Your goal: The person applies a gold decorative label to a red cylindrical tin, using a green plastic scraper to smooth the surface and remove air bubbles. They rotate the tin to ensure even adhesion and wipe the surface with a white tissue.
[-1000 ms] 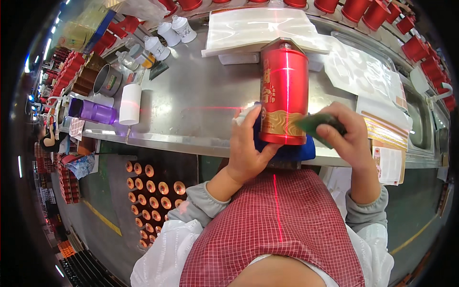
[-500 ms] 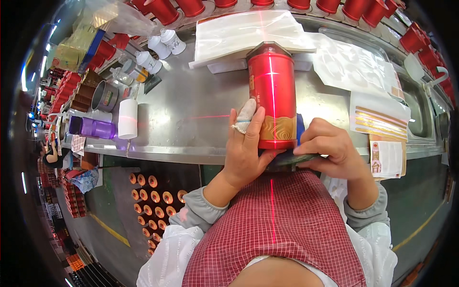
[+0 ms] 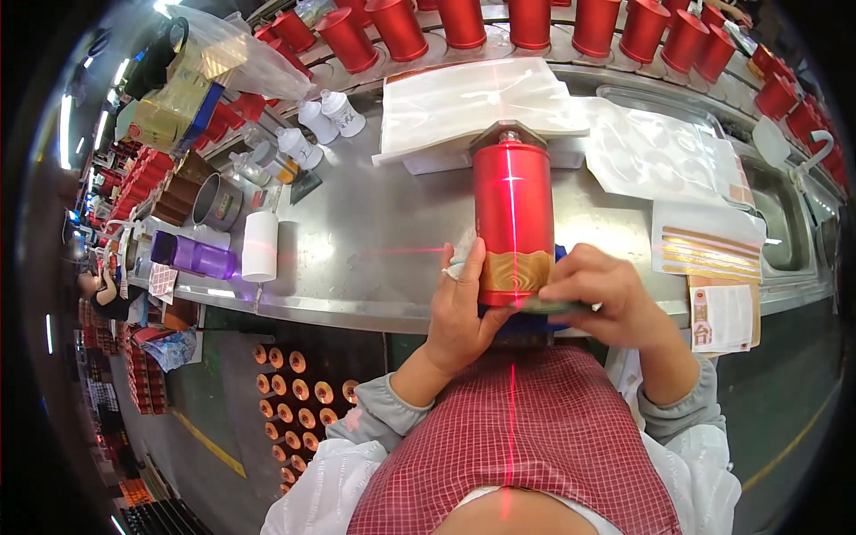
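Note:
A red bottle (image 3: 514, 201) with a patterned gold band (image 3: 520, 270) near its base lies with its base toward me. A bright red laser cross falls on it. My left hand (image 3: 459, 312) grips the bottle's left side low down, thumb by the base; one finger wears a white cover (image 3: 463, 254). With bent fingers my right hand (image 3: 602, 290) pinches a thin dark green flat piece (image 3: 553, 307) at the base's lower right edge. This hand is slightly blurred, and the piece's exact kind is unclear. Part of a blue support (image 3: 535, 323) shows beneath the bottle.
White sheets (image 3: 477, 102) lie behind the bottle, gold strips (image 3: 713, 250) to the right near a sink (image 3: 785, 218). On the left stand a white roll (image 3: 260, 247), a purple bottle (image 3: 192, 256) and small white bottles (image 3: 341, 113). Red bottles (image 3: 464, 22) line the far conveyor.
The whole view has shifted, so the bench sits lower in the picture. The bottle has turned a little, hiding the marks on its left. My right hand's green piece is now closer against the base edge.

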`<state>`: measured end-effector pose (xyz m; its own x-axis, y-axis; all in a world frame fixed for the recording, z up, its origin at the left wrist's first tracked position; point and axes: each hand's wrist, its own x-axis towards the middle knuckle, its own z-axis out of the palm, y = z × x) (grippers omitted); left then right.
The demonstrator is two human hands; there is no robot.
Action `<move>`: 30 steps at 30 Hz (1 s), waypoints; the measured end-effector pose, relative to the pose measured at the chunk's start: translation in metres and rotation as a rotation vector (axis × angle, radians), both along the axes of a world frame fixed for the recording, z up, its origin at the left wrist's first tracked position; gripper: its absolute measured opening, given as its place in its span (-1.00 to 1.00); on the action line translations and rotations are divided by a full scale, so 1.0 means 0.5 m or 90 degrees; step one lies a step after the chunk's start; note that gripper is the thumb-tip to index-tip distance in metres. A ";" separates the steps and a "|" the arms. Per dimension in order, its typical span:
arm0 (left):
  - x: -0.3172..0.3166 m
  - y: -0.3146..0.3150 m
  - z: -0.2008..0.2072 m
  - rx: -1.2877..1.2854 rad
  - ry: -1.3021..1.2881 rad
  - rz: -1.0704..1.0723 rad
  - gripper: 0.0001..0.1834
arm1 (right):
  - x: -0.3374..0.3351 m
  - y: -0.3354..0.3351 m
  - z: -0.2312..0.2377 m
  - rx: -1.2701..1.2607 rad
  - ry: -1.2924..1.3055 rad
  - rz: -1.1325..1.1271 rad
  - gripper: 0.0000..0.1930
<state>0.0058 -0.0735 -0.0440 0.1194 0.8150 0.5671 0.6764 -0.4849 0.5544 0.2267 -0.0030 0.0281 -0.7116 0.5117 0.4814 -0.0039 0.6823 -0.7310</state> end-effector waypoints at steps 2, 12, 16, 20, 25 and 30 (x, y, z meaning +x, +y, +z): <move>0.002 0.001 -0.002 -0.009 -0.008 0.007 -0.13 | -0.009 0.042 -0.028 -0.006 0.036 -0.216 -0.72; 0.010 0.002 0.027 -0.007 0.093 0.066 -0.01 | -0.005 0.028 -0.052 0.037 0.052 -0.198 -0.75; 0.007 -0.003 0.011 -0.038 0.074 0.061 -0.01 | 0.002 0.043 -0.049 0.001 0.060 -0.179 -0.76; -0.003 0.002 0.009 -0.044 0.066 0.056 0.00 | -0.001 0.020 -0.031 0.036 0.014 -0.116 -0.76; 0.018 0.003 0.025 -0.018 0.062 0.072 0.01 | -0.004 0.045 -0.051 0.084 0.029 -0.303 -0.70; 0.011 0.011 0.017 -0.007 0.090 0.064 0.03 | 0.001 0.045 -0.039 -0.031 0.044 -0.183 -0.73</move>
